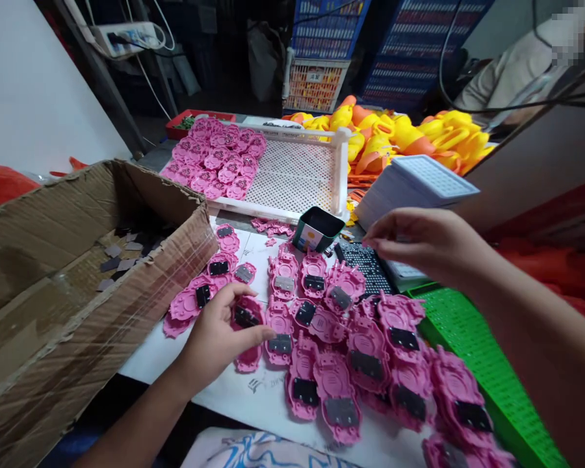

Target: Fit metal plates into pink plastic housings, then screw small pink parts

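Note:
My left hand (219, 341) is closed around a pink plastic shell (250, 305) with a dark rectangular piece inside, thumb and fingers at its edges. To the right, my right hand (419, 239) is raised with thumb and fingertips pinched together; what they hold, if anything, is too small to make out. Beneath its fingertips lies a black tray (368, 266) dotted with small holes. More pink shells (336, 383) with black or grey flat pieces cover the white paper (214, 390) between my arms. A dark square tub (319, 227) stands behind them.
At left is a cardboard box (170, 273) with loose grey squares. A white perforated tray (302, 169) holding pink parts lies at the back, near yellow and orange parts (394, 133). White stacked trays (414, 185) and a green basket (487, 364) stand at right. Another person's sleeve (502, 81) shows behind.

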A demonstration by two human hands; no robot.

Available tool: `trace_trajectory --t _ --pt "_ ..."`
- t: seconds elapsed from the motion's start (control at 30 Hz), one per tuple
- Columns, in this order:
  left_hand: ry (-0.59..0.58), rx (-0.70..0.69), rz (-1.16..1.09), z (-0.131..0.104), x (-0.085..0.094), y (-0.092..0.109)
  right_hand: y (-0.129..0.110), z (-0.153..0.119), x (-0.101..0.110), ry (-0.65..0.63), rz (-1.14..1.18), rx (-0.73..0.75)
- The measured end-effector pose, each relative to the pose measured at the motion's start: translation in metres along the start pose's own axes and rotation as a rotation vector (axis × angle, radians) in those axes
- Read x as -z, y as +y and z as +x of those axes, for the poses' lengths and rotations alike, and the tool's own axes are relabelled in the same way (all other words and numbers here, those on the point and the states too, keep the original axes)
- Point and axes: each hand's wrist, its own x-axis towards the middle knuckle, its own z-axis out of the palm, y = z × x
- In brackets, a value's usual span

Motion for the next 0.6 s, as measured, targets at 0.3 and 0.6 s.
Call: trace_trajectory --t 0.3,0.6 --pt "-0.198 -0.047 -0.427 0.047 -0.051 0.043 -0.036 -0.100 -0.070 0.261 1.237 -0.132" --pt "-0.302 0.243 -0.829 0.054 -0.048 0.019 -0.026 -0.100 -0.097 0.149 1.356 -0.254"
